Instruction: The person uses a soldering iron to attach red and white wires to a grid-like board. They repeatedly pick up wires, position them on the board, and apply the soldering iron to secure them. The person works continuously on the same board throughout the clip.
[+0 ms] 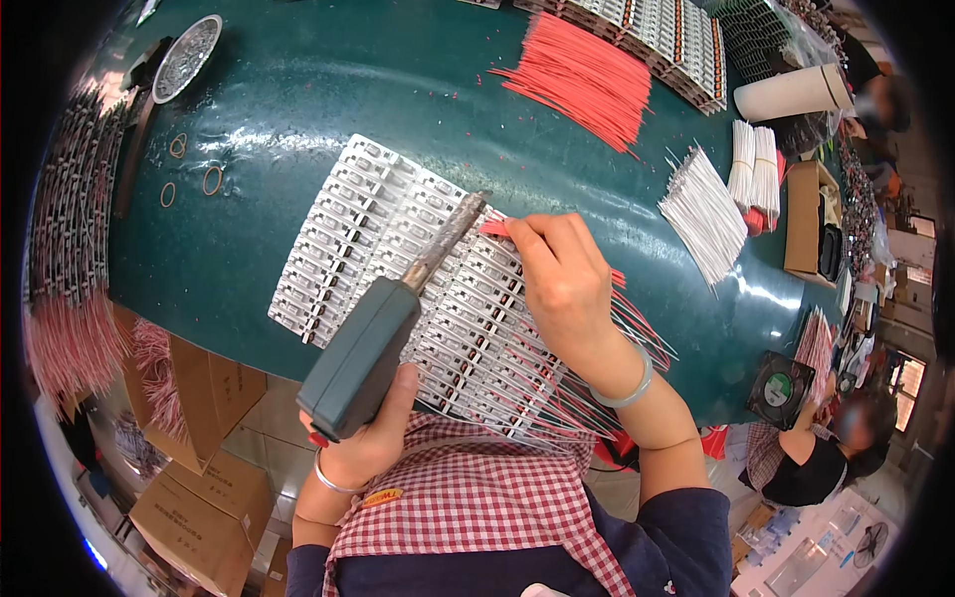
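Note:
In my left hand [373, 443] is a dark green soldering gun [360, 348], gripped by its handle. Its worn metal barrel slants up to the right, with the tip over the far edge of a white panel of small repeated units [338, 224]. Close beside that tip, the thumb and fingers of my right hand [565, 284] pinch a short red wire [494, 228] against the panel. Red and white wires [567, 398] trail off the panel's right side, partly under my right forearm. Whether the tip touches the wire, I cannot tell.
A pile of red wires [577, 80] lies at the back, beside stacked panels [657, 40]. White wires [703, 214], a white tumbler [791, 93] and a cardboard box [804, 219] are to the right. At far left are a metal dish [187, 60] and wired panels [70, 219].

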Available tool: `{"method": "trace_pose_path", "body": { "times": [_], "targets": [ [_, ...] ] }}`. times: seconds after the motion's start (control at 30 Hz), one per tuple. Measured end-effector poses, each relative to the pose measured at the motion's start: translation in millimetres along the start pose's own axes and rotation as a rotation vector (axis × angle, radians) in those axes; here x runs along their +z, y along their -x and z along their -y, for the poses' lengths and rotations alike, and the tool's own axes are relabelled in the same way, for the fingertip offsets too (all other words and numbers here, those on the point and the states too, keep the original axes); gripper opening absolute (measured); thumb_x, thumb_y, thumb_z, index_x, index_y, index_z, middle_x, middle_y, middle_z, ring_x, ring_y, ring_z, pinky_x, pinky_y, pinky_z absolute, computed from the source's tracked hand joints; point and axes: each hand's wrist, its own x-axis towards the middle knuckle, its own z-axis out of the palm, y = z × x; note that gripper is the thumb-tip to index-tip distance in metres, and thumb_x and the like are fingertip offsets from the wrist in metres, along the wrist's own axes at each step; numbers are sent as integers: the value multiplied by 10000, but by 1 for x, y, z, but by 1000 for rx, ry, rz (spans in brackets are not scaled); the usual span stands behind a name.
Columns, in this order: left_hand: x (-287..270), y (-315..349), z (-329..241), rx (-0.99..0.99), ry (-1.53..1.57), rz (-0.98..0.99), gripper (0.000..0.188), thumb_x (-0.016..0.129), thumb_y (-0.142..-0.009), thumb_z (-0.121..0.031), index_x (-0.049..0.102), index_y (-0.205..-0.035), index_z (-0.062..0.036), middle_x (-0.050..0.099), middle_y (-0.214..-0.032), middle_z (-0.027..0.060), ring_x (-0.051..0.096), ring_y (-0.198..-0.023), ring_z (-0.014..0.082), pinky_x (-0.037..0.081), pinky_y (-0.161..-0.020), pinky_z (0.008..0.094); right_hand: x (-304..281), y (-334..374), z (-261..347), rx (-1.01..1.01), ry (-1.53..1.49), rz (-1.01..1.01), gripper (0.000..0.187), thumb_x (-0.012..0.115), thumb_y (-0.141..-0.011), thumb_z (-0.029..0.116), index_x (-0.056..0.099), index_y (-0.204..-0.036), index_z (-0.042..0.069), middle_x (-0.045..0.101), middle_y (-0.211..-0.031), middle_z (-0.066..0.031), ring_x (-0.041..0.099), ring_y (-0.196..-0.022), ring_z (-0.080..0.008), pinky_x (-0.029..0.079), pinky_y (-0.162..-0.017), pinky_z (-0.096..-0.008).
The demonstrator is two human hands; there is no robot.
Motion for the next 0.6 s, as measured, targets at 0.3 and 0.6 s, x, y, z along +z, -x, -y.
{"method": "trace_pose_path", "body": {
  "times": [0.3,0.6],
  "targets": [
    [-5,7,-5,-70,5,-61,334,708,-838,31,614,-1159,32,648,-937,61,560,-660,81,457,-535,223,3,4,-1,-56,0,-96,373,624,-654,-36,630,-1027,-51,602,-966,-122,575,-837,-265,494,-652,-349],
    [-2,-5,-15,-35,-80,-24,207,735,-781,-29,679,-970,34,675,-850,77,627,-699,141,508,-640,258,3,6,6,-71,-25,-62,353,640,-643,-19,638,-992,-75,604,-925,-135,573,-790,-263,489,-644,-346]
  ]
}}
